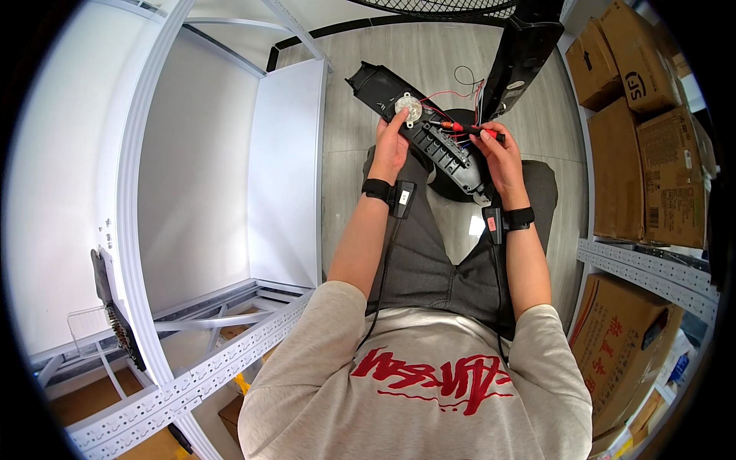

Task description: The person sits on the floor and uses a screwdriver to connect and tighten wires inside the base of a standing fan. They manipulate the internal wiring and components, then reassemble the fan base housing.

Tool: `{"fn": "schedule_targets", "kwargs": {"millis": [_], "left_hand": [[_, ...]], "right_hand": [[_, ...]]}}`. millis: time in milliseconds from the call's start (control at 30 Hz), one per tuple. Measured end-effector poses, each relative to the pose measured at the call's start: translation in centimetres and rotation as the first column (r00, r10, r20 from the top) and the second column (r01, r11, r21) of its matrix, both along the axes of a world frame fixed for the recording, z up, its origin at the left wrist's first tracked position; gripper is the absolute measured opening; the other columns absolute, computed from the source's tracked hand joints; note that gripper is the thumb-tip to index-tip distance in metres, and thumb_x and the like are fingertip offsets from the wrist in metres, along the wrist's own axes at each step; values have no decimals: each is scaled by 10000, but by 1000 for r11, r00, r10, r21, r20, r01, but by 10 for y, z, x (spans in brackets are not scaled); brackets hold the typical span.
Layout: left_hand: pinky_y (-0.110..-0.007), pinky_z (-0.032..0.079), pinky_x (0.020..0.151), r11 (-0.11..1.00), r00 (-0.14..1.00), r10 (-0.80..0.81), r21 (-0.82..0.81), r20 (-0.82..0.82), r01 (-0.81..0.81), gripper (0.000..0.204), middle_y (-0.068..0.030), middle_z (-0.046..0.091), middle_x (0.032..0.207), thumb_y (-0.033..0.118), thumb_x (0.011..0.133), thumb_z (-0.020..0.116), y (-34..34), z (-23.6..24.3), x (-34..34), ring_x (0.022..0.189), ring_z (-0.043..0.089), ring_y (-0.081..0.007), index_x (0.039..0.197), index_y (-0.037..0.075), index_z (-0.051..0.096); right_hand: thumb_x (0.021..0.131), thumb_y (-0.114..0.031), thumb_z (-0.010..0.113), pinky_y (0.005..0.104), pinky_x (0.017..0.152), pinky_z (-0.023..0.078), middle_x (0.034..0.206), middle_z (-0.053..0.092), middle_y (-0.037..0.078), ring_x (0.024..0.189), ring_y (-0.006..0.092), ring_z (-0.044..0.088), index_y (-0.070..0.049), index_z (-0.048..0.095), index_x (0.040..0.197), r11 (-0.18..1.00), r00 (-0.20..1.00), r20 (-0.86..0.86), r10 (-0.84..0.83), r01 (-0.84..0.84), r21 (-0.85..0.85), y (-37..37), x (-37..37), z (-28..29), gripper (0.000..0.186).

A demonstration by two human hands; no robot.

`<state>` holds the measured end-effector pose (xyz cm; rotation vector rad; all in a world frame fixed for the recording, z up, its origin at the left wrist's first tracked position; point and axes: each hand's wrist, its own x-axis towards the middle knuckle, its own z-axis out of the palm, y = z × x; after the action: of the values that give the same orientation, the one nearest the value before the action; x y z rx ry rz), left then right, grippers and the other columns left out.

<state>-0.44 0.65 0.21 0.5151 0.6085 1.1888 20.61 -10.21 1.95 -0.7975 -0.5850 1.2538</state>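
Observation:
A long black plastic housing [376, 86] lies slanted above my knees, its inner side with ribs and a circuit strip facing up. My left hand [390, 147] grips its left edge, the thumb pressing on a pale round part [412, 107] with screw ears. In my right hand [502, 149] is a red and black screwdriver [464, 129], held almost level over the housing. Its shaft points left towards the round part; whether the tip touches anything is unclear. Thin red and white wires [481, 100] run between the housing and a tall black column [523, 60].
Behind the housing is a round black base [451, 184] on the tiled floor [349, 172]. A white metal rack [284, 169] stands at left. Cardboard boxes [617, 172] fill shelves at right. Black wire mesh [437, 8] crosses the far edge. Cables run from black wrist units [404, 199].

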Motion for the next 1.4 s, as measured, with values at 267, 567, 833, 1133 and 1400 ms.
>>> {"fn": "schedule_targets", "kwargs": {"millis": [267,567,833,1133,1400], "left_hand": [[-374,490,1004,1000,1000,-17,0,0,17,390,-95,632,1238,90,939,687,0,0,0,1134,616,-211,1288,12,534],[-366,485,1002,1000,1000,-10,18,-5,11,395,-100,630,1238,116,941,695,1,-4,0,1132,613,-209,1283,4,535],[-375,490,1000,1000,1000,-16,-1,-2,16,391,-99,632,1234,118,940,697,1,-3,-1,1134,615,-211,1280,7,538],[-372,495,996,999,999,-34,-7,3,34,393,-98,634,1234,120,940,697,2,-3,-3,1129,620,-214,1282,2,542],[-372,494,993,1000,1000,-14,7,0,14,386,-102,633,1231,121,948,684,0,-1,-1,1127,619,-213,1284,0,536]], "right_hand": [[964,-58,639,363,1008,529,1105,621,80,1057,183,629,-2,603,1128,1000,1000,2,-4,4,1,-1,-1,1,177],[965,-61,638,359,1008,527,1103,627,81,1048,180,632,-5,605,1130,1000,1000,12,5,-5,17,0,0,0,177],[966,-61,636,359,1012,525,1109,629,84,1055,182,632,-4,606,1133,1000,1000,12,7,-8,4,-1,-1,1,178],[973,-68,633,342,995,532,1078,637,88,1056,187,638,0,602,1142,1000,1000,-30,-3,4,7,1,0,-3,185],[994,-123,624,328,946,556,1089,625,64,1026,170,640,-9,608,1151,993,992,-61,-110,112,23,0,-1,-1,194]]}}
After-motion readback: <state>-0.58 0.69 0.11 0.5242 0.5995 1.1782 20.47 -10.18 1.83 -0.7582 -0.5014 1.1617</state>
